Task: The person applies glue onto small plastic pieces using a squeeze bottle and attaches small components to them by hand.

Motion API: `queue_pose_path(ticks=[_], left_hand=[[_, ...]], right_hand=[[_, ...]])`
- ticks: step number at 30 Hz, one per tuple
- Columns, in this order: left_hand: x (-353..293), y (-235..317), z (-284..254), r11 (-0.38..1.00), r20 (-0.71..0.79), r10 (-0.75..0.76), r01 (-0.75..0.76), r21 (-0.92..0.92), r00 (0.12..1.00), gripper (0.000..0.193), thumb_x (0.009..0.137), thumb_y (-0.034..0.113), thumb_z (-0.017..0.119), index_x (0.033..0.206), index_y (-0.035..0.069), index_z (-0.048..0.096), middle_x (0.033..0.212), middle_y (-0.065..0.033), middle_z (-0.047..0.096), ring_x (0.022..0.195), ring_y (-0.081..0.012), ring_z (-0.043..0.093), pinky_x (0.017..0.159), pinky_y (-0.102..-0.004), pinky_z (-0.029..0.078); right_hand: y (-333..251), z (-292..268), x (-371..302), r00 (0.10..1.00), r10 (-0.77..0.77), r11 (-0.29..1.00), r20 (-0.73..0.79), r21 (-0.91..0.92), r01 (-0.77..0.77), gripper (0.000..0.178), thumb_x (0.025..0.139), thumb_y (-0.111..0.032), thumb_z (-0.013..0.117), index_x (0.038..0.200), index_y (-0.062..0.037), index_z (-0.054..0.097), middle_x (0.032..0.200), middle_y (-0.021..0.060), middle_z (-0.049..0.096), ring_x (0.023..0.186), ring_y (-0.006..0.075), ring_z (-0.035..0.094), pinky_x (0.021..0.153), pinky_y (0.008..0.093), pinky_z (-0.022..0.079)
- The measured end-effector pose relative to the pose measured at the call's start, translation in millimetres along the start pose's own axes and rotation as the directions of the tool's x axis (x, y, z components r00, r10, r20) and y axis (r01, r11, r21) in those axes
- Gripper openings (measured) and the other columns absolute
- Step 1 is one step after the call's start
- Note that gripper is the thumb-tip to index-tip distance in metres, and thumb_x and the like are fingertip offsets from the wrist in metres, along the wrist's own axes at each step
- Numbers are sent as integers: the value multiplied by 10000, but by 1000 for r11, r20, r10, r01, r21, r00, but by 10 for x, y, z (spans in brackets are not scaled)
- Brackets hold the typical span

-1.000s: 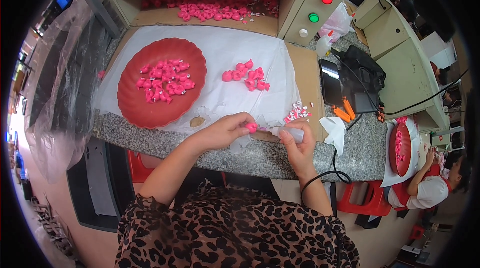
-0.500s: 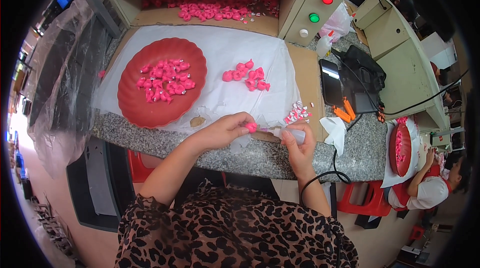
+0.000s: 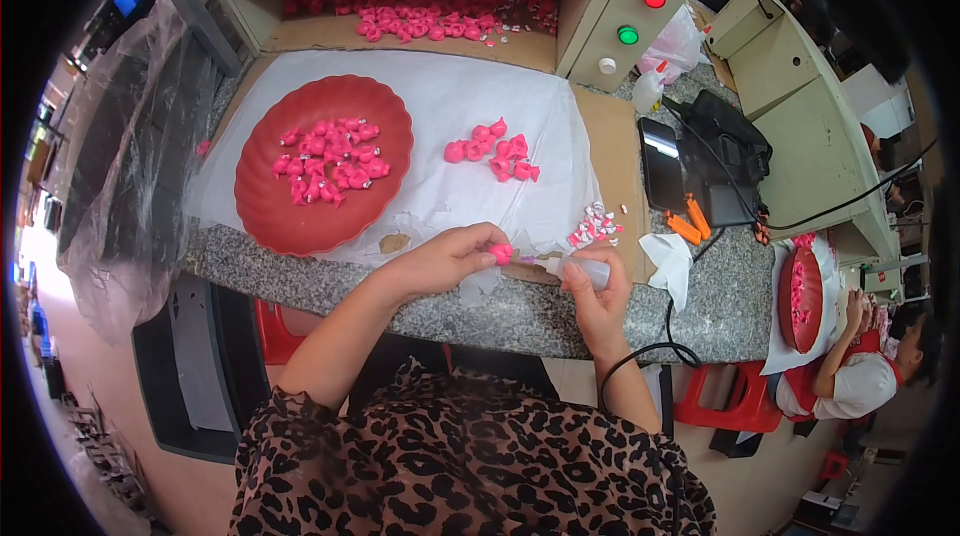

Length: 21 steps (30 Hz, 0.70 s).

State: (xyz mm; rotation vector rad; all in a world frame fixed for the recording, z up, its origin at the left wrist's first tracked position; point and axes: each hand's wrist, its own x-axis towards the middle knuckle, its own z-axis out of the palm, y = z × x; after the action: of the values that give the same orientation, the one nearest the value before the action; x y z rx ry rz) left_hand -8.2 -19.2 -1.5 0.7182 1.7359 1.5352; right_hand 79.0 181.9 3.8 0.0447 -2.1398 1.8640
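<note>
Between the thumb and fingers of my left hand (image 3: pixel 456 254) is a small pink figurine (image 3: pixel 501 253). My right hand (image 3: pixel 598 298) is closed round a translucent squeeze bottle (image 3: pixel 590 272), its thin nozzle pointing left at the figurine. Whether the tip touches it is too small to tell. Beyond my hands a loose group of pink figurines (image 3: pixel 490 148) lies on white paper (image 3: pixel 440 86). Several more, some with white bits, sit in a red scalloped dish (image 3: pixel 262 181) to the left. Right of the paper's middle is a little heap of pink-and-white pieces (image 3: pixel 597 226).
A machine opening (image 3: pixel 585 26) full of pink figurines stands at the back. Along the right lie a phone (image 3: pixel 661 166), a black bag (image 3: pixel 730 141), orange clips (image 3: pixel 684 228), a tissue (image 3: pixel 668 266) and a cable. A co-worker (image 3: pixel 860 381) sits far right beside another red dish (image 3: pixel 801 306).
My hands, the figurine and the bottle stay almost in place. At the far right, the co-worker's hand has shifted slightly.
</note>
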Motion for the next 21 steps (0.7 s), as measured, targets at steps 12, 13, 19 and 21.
queue_pose_path(ticks=[12, 13, 19, 21], left_hand=[[-1, -133, 179, 947, -215, 92, -152, -284, 972, 124, 773, -20, 533, 879, 7, 474, 897, -56, 506, 854, -96, 489, 760, -231, 416], [-1, -168, 213, 929, -334, 159, -255, -269, 929, 141, 745, -54, 558, 839, 4, 471, 899, -59, 496, 851, -95, 493, 755, -226, 429], [11, -260, 307, 911, -490, 260, -380, -162, 832, 212, 693, -127, 580, 779, 12, 444, 914, -61, 437, 843, -107, 487, 772, -233, 431], [19, -257, 319, 921, -497, 275, -374, -110, 823, 215, 687, -126, 586, 772, 11, 444, 907, -62, 437, 841, -111, 486, 772, -235, 431]], right_hand=[[-62, 107, -74, 993, 18, 993, -117, 117, -4, 136, 799, -93, 554, 858, -18, 457, 824, 53, 467, 592, 92, 486, 499, 186, 389], [-67, 126, -90, 990, 17, 993, -143, 119, 0, 138, 800, -96, 553, 860, -18, 456, 824, 52, 464, 585, 90, 484, 489, 183, 384], [-55, 248, -162, 981, -2, 992, -194, 127, 27, 138, 805, -91, 545, 859, -8, 450, 813, 50, 446, 574, 89, 482, 481, 183, 383], [-50, 263, -166, 981, 4, 992, -193, 127, 21, 134, 805, -89, 543, 860, -9, 450, 815, 50, 447, 577, 88, 482, 482, 183, 384]])
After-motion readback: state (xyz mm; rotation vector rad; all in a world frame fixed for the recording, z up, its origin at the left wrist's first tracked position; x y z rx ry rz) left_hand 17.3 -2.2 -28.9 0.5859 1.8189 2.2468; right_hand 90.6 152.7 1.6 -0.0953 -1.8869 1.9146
